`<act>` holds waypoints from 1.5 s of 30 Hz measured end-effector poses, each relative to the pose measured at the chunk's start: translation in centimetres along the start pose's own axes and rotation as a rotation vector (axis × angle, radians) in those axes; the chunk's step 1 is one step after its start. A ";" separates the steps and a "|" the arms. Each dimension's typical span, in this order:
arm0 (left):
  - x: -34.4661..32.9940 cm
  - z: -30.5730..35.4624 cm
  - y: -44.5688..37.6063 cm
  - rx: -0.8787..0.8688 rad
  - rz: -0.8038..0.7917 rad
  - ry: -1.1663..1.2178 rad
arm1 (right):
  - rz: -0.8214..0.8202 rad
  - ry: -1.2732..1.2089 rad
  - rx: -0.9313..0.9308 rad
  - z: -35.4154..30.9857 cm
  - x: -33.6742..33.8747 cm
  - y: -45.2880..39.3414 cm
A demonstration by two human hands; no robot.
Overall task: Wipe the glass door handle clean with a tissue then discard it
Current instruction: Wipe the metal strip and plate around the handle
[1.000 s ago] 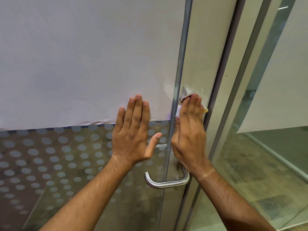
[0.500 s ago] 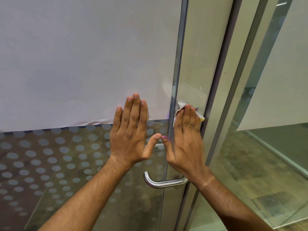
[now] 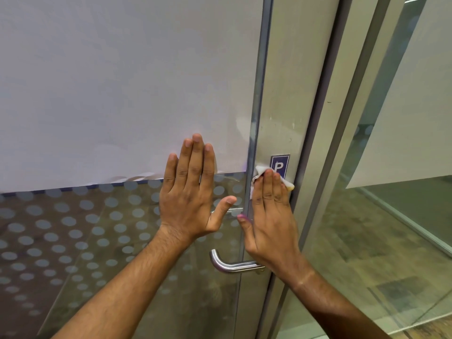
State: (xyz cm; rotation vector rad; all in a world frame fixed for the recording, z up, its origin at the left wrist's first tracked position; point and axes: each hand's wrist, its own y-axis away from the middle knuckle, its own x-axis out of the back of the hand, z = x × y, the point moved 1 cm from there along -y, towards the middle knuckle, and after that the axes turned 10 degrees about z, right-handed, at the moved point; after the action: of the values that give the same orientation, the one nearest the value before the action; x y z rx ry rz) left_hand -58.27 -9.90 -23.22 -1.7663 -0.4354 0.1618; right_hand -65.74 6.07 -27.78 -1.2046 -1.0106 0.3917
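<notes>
A curved steel door handle (image 3: 228,264) sticks out low on the glass door (image 3: 122,241), below both hands. My left hand (image 3: 193,192) lies flat on the glass, fingers together and pointing up, holding nothing. My right hand (image 3: 270,216) presses a crumpled white tissue (image 3: 261,170) flat against the metal door strip, just above the handle. Only the tissue's edges show past the fingertips. The wrist of my right hand hides the handle's right end.
White paper (image 3: 122,81) covers the upper glass; dotted frosting (image 3: 73,241) runs below it. A small blue sign with a letter P (image 3: 280,165) sits on the metal strip by the tissue. The door frame (image 3: 325,143) and another glass panel (image 3: 391,241) lie to the right.
My right hand has slid down the metal strip with the tissue, uncovering the blue P sign. My left hand has stayed flat on the glass.
</notes>
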 end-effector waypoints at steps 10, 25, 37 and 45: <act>0.0 0.0 0.0 0.006 -0.004 0.008 | 0.104 -0.038 -0.082 -0.1 0.4 -4.4; 0.1 0.0 -0.1 0.002 -0.004 -0.003 | 0.060 -0.049 -0.071 -0.7 0.3 -3.3; -0.1 0.0 0.0 0.004 -0.016 0.005 | -0.096 0.017 -0.001 -0.1 0.3 0.8; -0.1 -0.1 0.0 0.004 -0.023 0.002 | 0.099 -0.014 -0.058 0.2 1.1 -5.4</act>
State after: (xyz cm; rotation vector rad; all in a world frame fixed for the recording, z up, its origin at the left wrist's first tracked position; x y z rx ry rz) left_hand -58.29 -10.01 -23.21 -1.7570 -0.4531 0.1441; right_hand -66.61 5.05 -22.38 -1.3090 -0.9828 0.4512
